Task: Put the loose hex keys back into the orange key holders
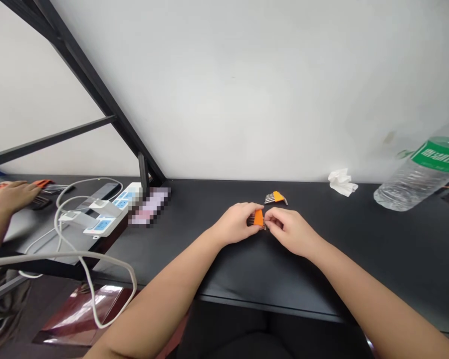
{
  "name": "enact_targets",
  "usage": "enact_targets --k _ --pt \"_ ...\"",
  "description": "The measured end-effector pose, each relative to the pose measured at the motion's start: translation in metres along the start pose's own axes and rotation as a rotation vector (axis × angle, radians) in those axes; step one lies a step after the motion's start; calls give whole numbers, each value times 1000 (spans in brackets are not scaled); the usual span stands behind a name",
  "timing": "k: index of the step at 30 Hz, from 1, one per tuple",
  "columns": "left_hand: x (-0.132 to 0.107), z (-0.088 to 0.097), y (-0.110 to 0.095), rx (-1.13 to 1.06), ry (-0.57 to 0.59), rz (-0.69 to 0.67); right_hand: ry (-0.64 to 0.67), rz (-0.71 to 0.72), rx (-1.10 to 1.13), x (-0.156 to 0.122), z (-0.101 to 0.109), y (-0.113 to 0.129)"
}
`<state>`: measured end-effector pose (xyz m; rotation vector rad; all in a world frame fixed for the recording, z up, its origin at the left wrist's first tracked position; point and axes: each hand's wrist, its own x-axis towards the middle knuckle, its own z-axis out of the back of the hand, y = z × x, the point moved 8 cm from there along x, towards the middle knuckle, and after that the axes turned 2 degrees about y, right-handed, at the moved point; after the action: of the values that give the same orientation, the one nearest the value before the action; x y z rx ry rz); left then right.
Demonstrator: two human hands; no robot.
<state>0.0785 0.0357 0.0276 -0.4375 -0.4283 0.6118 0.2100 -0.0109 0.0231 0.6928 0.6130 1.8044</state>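
Note:
My left hand (239, 223) grips an orange hex key holder (259, 218) between thumb and fingers, just above the black table. Dark key shafts show on the holder's left side, partly covered by the fingers. At the holder's right edge, my right hand (290, 229) is closed in a pinch on the short end of a hex key (265, 225); most of that key is hidden. Just behind my hands lies a second orange hex key set (277, 197), its silver shafts pointing left.
A white power strip (114, 209) with plugged chargers and loose white cables (88, 269) is at left. A crumpled tissue (342, 182) and a large water bottle (419, 172) stand at right by the wall. Another person's hand (13, 199) rests near orange-handled tools at far left.

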Motion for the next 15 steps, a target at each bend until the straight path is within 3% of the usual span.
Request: enact_targets --k 5,10,15 --pt "-2 9 17 -10 -83 59 100 -35 -415 -4 -2 -20" --pt "-1 15 14 44 -91 27 196 -20 -538 -5 -14 -21" --pt "-1 16 11 85 -112 13 230 -115 -552 -8 -16 -14"
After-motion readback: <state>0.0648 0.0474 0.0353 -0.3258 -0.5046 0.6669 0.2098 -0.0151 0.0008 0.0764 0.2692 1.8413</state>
